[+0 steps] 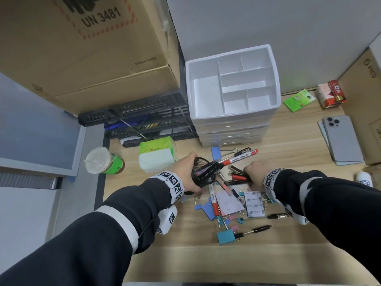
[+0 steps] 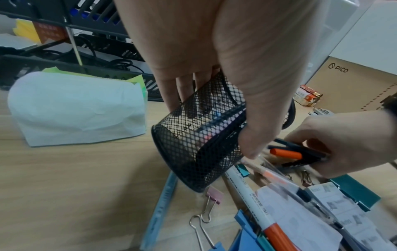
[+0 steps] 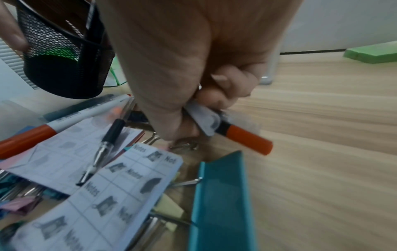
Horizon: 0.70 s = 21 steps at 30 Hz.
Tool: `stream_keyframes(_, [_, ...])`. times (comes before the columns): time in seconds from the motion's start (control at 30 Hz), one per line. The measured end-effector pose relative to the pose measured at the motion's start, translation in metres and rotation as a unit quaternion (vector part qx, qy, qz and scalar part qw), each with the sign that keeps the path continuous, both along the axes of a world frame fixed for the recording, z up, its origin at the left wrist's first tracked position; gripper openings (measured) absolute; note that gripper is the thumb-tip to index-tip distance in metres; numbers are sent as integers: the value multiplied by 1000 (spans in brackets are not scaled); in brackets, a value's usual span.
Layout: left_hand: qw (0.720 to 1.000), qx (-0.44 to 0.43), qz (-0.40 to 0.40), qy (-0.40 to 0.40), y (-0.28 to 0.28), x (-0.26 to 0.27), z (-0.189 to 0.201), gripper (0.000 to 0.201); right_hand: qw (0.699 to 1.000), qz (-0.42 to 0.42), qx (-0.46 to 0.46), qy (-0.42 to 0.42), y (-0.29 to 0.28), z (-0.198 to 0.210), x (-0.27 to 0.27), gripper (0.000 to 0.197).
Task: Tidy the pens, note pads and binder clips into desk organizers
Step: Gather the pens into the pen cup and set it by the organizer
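A black wire-mesh pen cup (image 1: 203, 172) is held tilted above the light wooden desk (image 1: 278, 244) by the left hand (image 1: 186, 172), whose fingers and thumb are wrapped round its wall. Several pens are lodged in the cup, among them a white marker with a red cap (image 1: 240, 157) that projects from its mouth toward the white plastic drawer organizer (image 1: 233, 93).

A bundle of dark and red-capped pens (image 1: 239, 176) is gripped in the right hand (image 1: 256, 172), fingers curled tightly around it, just beside the cup's mouth and low over the desk. In the right wrist view one orange-red cap is seen protruding from the fist.

Below both hands a scattered pile is observed on the desk: two pale note pads printed with "Notes" (image 1: 255, 204), a second white marker with a red cap (image 1: 213, 200) lying partly over the pads, and coloured binder clips, including a large teal binder clip (image 1: 225, 237) nearest the viewer. Two short black pens (image 1: 257, 229) lie apart to the right of the pile.

The compartments on top of the organizer hold nothing visible.
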<state>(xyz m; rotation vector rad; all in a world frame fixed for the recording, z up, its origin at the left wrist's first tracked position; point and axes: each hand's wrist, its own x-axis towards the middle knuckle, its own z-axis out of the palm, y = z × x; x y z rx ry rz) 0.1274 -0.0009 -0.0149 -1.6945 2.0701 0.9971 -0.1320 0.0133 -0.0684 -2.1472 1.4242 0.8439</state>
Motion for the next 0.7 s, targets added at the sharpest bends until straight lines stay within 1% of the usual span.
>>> stream_keyframes(0.07, [1000,3,-14,-10,-2,-3,1,101,1000,-7,23,-10,0,7,-9,27])
stream_keyframes(0.2, [999,11,-38,-27,-4,-8,2,96,999,-8,46,-19,0,23,-26,17])
stream_keyframes(0.27, [998,9,-46,-35,-3,-10,1,94,999,-2,38,-28,0,35,-33,13])
stream_keyframes(0.37, [997,9,-55,-45,-3,-13,1,91,997,0,15,-82,-2,54,-36,17])
stream_keyframes(0.47, [996,5,-70,-50,-4,-16,3,91,994,17,-5,-107,-5,67,-27,18])
stream_keyframes(0.6, [994,-5,-91,-55,-4,-20,6,90,993,53,-11,-100,-8,70,-3,10])
stream_keyframes(0.7, [994,-12,-100,-47,-1,-21,7,85,991,102,-38,-78,-9,71,18,15])
